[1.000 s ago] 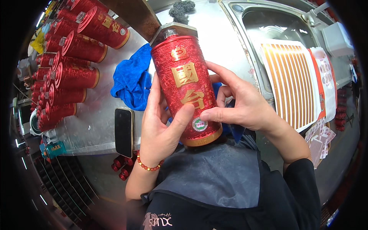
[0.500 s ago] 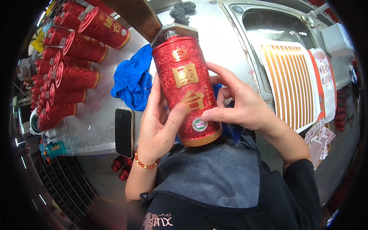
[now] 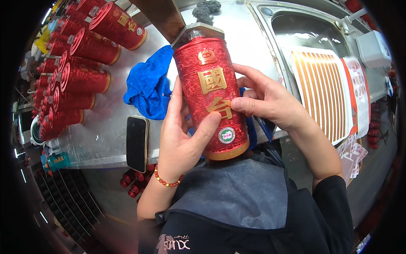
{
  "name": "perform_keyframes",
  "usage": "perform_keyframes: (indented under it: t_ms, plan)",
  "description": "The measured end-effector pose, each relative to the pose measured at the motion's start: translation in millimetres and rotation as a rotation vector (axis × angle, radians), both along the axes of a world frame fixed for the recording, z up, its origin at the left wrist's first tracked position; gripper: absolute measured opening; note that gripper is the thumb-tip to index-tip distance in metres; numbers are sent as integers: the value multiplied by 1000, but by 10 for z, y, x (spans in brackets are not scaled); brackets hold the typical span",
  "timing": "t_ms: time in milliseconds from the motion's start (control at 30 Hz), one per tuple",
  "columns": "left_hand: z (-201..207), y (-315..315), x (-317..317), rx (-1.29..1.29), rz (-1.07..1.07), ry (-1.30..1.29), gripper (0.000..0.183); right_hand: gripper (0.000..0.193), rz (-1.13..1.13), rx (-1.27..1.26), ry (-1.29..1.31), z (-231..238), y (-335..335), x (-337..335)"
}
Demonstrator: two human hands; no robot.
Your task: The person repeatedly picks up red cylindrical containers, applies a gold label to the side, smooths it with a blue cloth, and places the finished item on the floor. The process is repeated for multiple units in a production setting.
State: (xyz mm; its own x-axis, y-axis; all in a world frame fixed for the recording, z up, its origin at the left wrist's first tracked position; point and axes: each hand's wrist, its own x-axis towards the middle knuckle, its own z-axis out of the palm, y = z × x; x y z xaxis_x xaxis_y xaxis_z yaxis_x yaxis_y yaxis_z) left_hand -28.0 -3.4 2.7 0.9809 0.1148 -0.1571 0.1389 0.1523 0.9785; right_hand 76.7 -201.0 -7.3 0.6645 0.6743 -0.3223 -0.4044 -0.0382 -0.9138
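Along the near edge of a metal worktop (image 3: 99,131), with bare surface at 1 o'clock toward the sink (image 3: 267,25) and at 9 o'clock between a blue cloth (image 3: 148,86) and rows of other bottles (image 3: 95,51). Clasped at centre: a red bottle (image 3: 207,95), tilted toward 11 o'clock, cap beside a metal bracket (image 3: 216,33). Caught between left fingers (image 3: 175,103) at 8 o'clock and right fingers (image 3: 253,75) at 3, spread to bottle width, thumbs across the front.

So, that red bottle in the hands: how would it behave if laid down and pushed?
The red bottle would probably roll, since its body looks round. Its raised pattern may aid grip despite the shine. It seems stiff: no dent shows where the left hand touches.
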Motion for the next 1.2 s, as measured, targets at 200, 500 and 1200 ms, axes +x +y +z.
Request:
perform_keyframes:
  t_ms: [200,500,1200]
  plan:
    - [11,-9,2,9,15,20,90,87,36,2,24,-18,-22,37]
    - [17,-43,7,-21,40,10,84,93,62,-10,0,-41,5,29]
    - [-14,-39,-87,-28,-93,32,114,93,79,-107,-93,51,-65,-97]
